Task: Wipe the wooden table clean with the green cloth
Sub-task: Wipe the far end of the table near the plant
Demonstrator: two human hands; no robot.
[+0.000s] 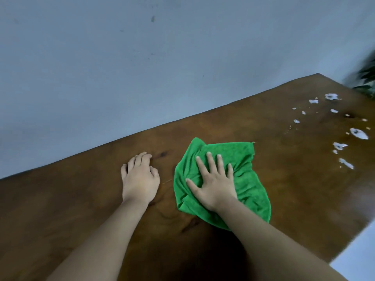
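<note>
1. We see the wooden table [284,199] filling the lower half of the frame, its far edge running diagonally from the left edge up to the upper right, against a pale blue-grey wall [142,57].
2. The green cloth [246,179] lies crumpled on the tabletop just right of the frame's centre.
3. Our right hand [215,183] lies flat on top of the cloth, palm down, fingers spread wide and pointing toward the top of the frame. It presses on the fabric rather than closing round it.
4. Our left hand [140,177] rests on bare wood just left of the cloth, not touching it. Its fingers are loosely curled with the tips on the table, and it holds nothing.
5. White splatters [358,133] dot the tabletop at the right of the frame, well apart from the cloth, strung from near the table's far corner down toward mid-right.
6. Dark green leaves [367,78], blurred, show at the right edge of the frame, just past the table's far corner.
7. A dark shadow [213,250] lies on the wood between our forearms at the bottom centre.
</note>
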